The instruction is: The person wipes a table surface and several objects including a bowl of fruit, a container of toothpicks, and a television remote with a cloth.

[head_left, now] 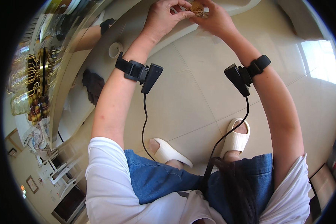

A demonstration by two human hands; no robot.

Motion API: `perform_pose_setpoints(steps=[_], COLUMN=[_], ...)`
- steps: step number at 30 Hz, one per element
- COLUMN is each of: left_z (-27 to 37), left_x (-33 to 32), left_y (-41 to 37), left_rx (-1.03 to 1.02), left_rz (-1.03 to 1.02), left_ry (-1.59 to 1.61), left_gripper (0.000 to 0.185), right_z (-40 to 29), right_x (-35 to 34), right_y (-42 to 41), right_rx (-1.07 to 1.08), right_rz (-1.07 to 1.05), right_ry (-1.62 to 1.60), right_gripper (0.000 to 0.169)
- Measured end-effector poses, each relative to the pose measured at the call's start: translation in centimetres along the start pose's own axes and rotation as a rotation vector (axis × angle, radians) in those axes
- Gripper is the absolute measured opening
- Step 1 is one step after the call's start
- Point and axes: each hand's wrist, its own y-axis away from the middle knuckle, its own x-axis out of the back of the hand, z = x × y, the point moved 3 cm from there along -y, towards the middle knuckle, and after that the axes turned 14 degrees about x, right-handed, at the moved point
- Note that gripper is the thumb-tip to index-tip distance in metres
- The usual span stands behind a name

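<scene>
At the top edge, my right hand curls around the right side of a small, round, clear container. Thin yellowish sticks, which look like toothpicks, fill it. My left hand is at its left side, thumb and index fingertips pinched at the sticks' ends. How many sticks are between those fingertips is too small to tell. A black strap with a wedge-shaped device sits on each forearm.
On the left runs a glossy counter with a rack of gold-handled glass mugs. Below are a white round tub and a dark cloth. Cables hang from both devices above the tiled floor. White slippers are underfoot.
</scene>
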Motion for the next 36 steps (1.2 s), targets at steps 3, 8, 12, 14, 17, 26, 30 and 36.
perform_pose_setpoints(steps=[3,8,12,14,17,26,30,36], left_z=[-2.6,-14.9,-14.8,-14.8,-18.6,-12.5,-8.9,-2.4], left_x=[1.9,10.7,11.3,11.3,12.2,9.5,5.5,0.4], left_y=[-0.1,-0.2,0.5,0.6,0.4,0.1,-1.5,-1.7], left_rx=[-0.044,0.302,0.479,0.525,0.568,0.397,0.395,0.158], left_rz=[0.050,0.175,0.120,0.090,0.026,-0.010,-0.051,-0.037], left_ry=[-0.131,-0.593,-0.786,-0.880,-1.029,-0.396,0.369,0.313], left_gripper=[0.012,0.025,0.029,0.029,0.027,0.023,0.010,0.006], right_z=[0.0,-0.3,0.0,-0.3,-0.4,-1.2,-0.5,-0.2], right_x=[0.0,-0.7,0.0,0.1,-0.8,-0.3,-0.9,-0.7], right_y=[0.1,0.0,0.3,0.2,-0.1,0.2,-0.1,0.0], right_rx=[0.010,0.040,-0.040,-0.069,-0.013,0.024,0.015,0.049], right_rz=[0.015,0.010,-0.025,-0.039,-0.022,-0.021,-0.018,-0.008], right_ry=[0.036,0.104,0.009,-0.010,-0.035,0.052,0.064,0.025], right_gripper=[0.054,0.055,0.055,0.055,0.055,0.057,0.057,0.052])
